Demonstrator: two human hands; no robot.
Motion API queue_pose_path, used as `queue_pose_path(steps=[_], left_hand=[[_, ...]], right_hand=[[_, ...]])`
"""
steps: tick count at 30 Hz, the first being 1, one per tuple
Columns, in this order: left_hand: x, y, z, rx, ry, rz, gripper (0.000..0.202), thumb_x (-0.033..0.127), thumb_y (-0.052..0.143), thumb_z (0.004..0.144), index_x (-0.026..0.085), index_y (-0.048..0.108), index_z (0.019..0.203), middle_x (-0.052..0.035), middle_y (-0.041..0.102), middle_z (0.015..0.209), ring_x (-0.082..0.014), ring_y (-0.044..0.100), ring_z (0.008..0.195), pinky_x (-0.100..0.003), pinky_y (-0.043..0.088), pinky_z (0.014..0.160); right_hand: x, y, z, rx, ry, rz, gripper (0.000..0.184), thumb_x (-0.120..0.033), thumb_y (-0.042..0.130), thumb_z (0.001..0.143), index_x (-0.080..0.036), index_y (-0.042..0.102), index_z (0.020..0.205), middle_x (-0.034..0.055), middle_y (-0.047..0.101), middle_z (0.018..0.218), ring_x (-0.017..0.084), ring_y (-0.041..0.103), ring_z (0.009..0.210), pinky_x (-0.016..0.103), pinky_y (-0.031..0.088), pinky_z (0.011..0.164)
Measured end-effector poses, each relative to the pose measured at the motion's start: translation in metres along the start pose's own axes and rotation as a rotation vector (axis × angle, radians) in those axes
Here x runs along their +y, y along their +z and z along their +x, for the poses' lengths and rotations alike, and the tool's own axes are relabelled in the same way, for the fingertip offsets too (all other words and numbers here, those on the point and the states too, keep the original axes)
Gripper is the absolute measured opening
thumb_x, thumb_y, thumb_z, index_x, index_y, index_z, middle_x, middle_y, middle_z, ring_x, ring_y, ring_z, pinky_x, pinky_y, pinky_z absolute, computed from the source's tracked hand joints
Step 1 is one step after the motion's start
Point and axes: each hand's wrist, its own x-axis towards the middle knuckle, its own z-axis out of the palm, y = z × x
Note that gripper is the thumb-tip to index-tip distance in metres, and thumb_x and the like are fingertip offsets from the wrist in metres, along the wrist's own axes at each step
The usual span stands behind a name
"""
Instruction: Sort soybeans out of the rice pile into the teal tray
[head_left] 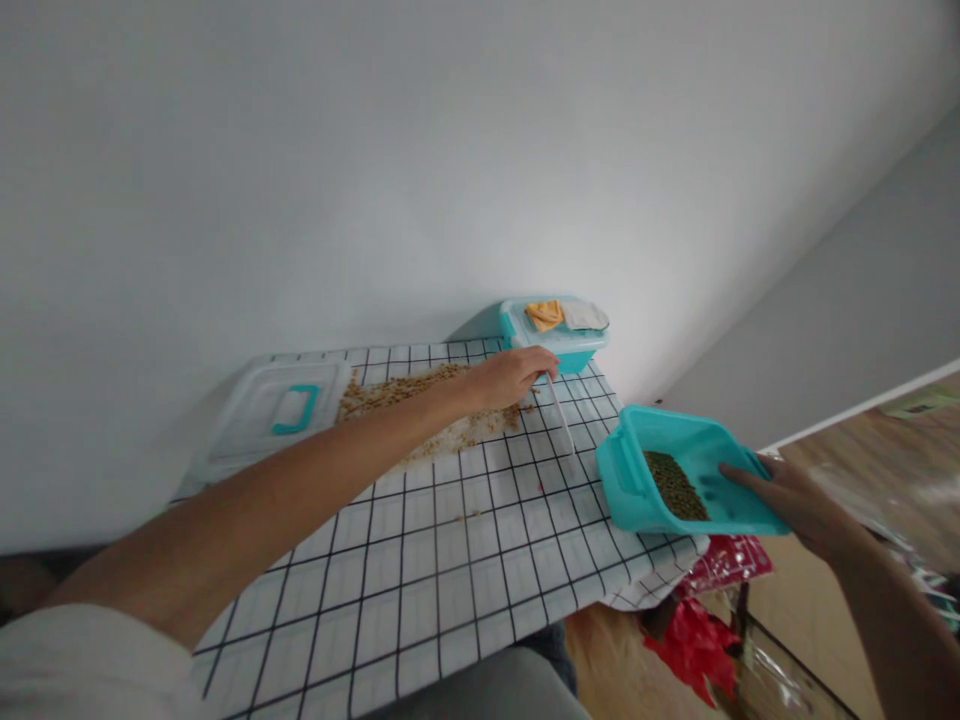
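My left hand point(517, 378) reaches out over the table, its fingers closed on a thin white strip point(561, 415) that slants down toward the checked cloth. Whether the strip is a stick or a flat piece seen edge-on, I cannot tell. Beneath and behind this hand lies a spread of tan pellets and crumbs point(397, 393). At the table's right edge, my right hand point(787, 497) grips the near right rim of a turquoise plastic bin point(622, 490), thumb inside. The bin is tilted, with greenish-brown pellets point(675, 487) gathered at its left end.
A clear lid with a turquoise handle point(300, 410) lies at the table's left. A lidded turquoise box point(574, 360) stands against the wall, bearing an orange cloth point(544, 315) and a pale cloth point(585, 316). Red packaging point(694, 640) sits below the table's right edge.
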Motion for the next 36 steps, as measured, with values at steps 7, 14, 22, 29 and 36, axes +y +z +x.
queue_pose_path(steps=[7,14,22,29,36], left_hand=[[-0.007,-0.004,-0.013,-0.058,-0.07,0.02,0.033,0.006,0.039,0.093,0.02,0.067,0.105,-0.0071,0.072,0.112,-0.019,0.066,0.107,-0.037,0.05,0.099],[-0.01,-0.014,-0.027,-0.102,-0.109,0.041,0.037,0.002,0.04,0.087,0.02,0.068,0.104,-0.0055,0.072,0.108,-0.0181,0.066,0.103,-0.035,0.051,0.096],[-0.006,-0.024,-0.041,-0.091,-0.094,0.02,0.036,0.003,0.038,0.09,0.021,0.067,0.102,-0.0053,0.071,0.108,-0.0177,0.067,0.108,-0.035,0.051,0.098],[0.001,-0.011,-0.018,-0.033,-0.044,-0.007,0.034,0.003,0.038,0.091,0.021,0.065,0.103,-0.0069,0.07,0.119,-0.0175,0.064,0.118,-0.038,0.048,0.106],[-0.015,0.009,-0.009,0.021,-0.075,-0.02,0.033,0.002,0.041,0.089,0.02,0.067,0.099,-0.0054,0.072,0.116,-0.0176,0.066,0.114,-0.039,0.048,0.105]], right_hand=[[-0.008,0.003,0.01,-0.103,0.135,0.205,0.055,-0.063,0.067,0.083,-0.023,0.067,0.121,0.0108,0.081,0.1,0.037,0.078,0.088,0.043,0.063,0.077],[-0.031,0.009,0.009,-0.056,0.095,0.109,0.049,-0.057,0.067,0.083,-0.02,0.07,0.116,0.0111,0.08,0.095,0.034,0.077,0.083,0.04,0.062,0.071],[-0.063,0.009,0.006,-0.039,-0.001,0.067,0.052,-0.053,0.066,0.084,-0.014,0.069,0.118,0.0119,0.079,0.102,0.029,0.075,0.086,0.035,0.059,0.074],[-0.054,-0.001,0.003,-0.009,0.0,0.075,0.051,-0.052,0.066,0.085,-0.015,0.069,0.12,0.0112,0.079,0.1,0.03,0.076,0.087,0.037,0.06,0.077],[-0.028,-0.007,-0.004,0.008,0.051,0.092,0.05,-0.048,0.067,0.086,-0.014,0.07,0.122,0.0124,0.079,0.101,0.029,0.077,0.084,0.036,0.06,0.073]])
